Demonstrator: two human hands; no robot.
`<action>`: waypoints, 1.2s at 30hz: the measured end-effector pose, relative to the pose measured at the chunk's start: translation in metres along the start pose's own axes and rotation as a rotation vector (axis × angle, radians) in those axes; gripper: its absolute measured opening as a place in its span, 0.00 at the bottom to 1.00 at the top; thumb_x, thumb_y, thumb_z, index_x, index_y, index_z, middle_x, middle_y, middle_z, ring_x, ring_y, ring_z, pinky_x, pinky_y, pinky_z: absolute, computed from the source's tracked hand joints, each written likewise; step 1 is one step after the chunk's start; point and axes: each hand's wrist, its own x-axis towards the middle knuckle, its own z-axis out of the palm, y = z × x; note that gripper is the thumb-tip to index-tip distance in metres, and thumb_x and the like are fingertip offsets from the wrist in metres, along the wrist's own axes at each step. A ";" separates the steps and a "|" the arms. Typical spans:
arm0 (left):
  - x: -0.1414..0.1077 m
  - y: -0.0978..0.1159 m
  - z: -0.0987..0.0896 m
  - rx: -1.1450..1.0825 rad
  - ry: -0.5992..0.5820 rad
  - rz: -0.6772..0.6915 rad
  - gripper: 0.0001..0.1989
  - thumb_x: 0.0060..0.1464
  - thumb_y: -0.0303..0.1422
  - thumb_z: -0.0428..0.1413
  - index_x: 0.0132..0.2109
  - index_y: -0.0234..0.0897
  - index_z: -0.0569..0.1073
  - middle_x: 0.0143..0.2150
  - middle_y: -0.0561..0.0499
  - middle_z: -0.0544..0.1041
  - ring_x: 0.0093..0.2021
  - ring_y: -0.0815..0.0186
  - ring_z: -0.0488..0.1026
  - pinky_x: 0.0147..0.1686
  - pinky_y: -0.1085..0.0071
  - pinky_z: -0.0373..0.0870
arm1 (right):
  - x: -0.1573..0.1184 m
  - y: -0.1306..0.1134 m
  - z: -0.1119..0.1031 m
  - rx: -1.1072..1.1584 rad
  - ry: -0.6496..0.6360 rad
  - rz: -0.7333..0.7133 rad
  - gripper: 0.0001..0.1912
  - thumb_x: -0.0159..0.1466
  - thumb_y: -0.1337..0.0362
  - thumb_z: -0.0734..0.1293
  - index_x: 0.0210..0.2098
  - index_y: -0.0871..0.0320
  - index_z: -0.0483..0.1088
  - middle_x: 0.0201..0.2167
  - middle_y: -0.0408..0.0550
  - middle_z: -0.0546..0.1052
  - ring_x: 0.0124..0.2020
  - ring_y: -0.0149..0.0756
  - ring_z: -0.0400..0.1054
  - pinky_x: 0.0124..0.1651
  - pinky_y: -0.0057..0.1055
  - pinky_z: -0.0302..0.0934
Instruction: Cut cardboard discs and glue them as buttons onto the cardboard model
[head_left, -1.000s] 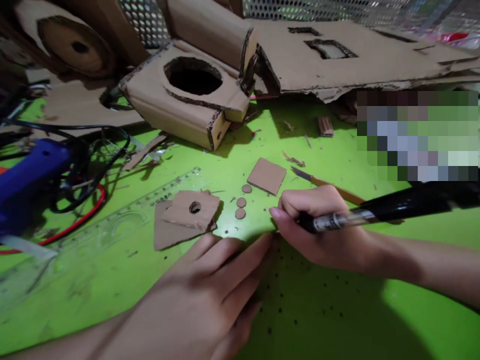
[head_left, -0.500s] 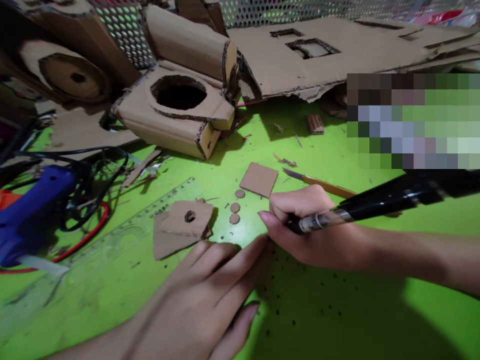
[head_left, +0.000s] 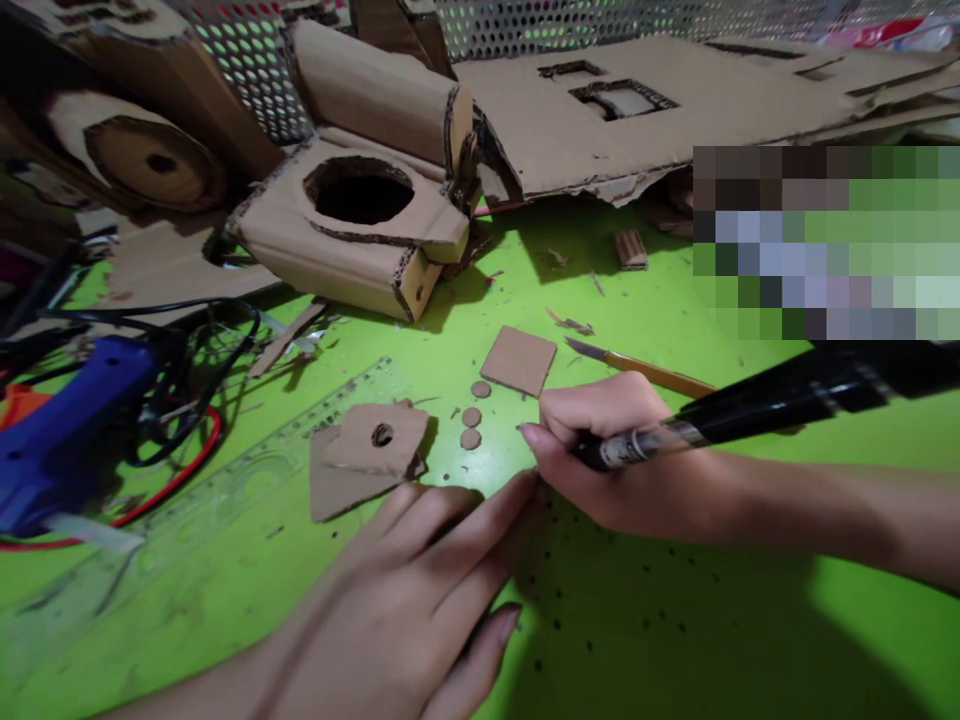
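The right hand (head_left: 626,495), just right of centre in the frame, is curled tight around a slim black tool (head_left: 757,400), its thick end running off toward the right edge, a shiny metal band and pale label near the grip, its tip hidden by the fist. The left hand (head_left: 390,600), lower centre, lies palm down, fingers loosely stretched, thumb apart, fingertips nearly meeting the right hand; whether they press anything cannot be told. Dark specks dot the smooth green surface (head_left: 750,650) near them. Just above the hands, at the middle of the frame, sit three small round cardboard discs (head_left: 471,417) in a short column, a flat cardboard square (head_left: 517,360) and a knife (head_left: 652,372) with a yellow-brown handle. Left of centre, a ragged cardboard piece (head_left: 352,440) with a round hole overlaps a plain cardboard scrap (head_left: 330,495), beside a clear plastic ruler (head_left: 187,520). A blue glue gun (head_left: 67,430) lies at the left edge among black cable (head_left: 225,308). Across the upper left and centre stands a cardboard box (head_left: 326,265) with a wide oval opening, corrugated edges bared; a broad cardboard panel (head_left: 720,110) with cut-out windows fills the upper right before perforated metal mesh (head_left: 525,25).
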 end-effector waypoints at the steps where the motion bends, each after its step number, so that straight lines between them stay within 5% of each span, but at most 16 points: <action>1: 0.000 0.000 0.000 0.002 0.006 -0.004 0.15 0.65 0.29 0.43 0.52 0.32 0.71 0.58 0.47 0.72 0.44 0.63 0.68 0.43 0.67 0.67 | 0.000 0.000 0.000 0.006 0.004 0.000 0.19 0.59 0.77 0.60 0.17 0.57 0.49 0.15 0.34 0.52 0.17 0.20 0.43 0.19 0.18 0.42; 36: -0.004 -0.001 0.003 -0.003 -0.009 -0.027 0.16 0.64 0.30 0.44 0.51 0.33 0.73 0.57 0.45 0.73 0.41 0.61 0.70 0.40 0.64 0.69 | -0.003 0.002 0.001 0.059 -0.008 0.017 0.19 0.58 0.78 0.60 0.17 0.57 0.50 0.15 0.34 0.53 0.18 0.22 0.42 0.20 0.21 0.41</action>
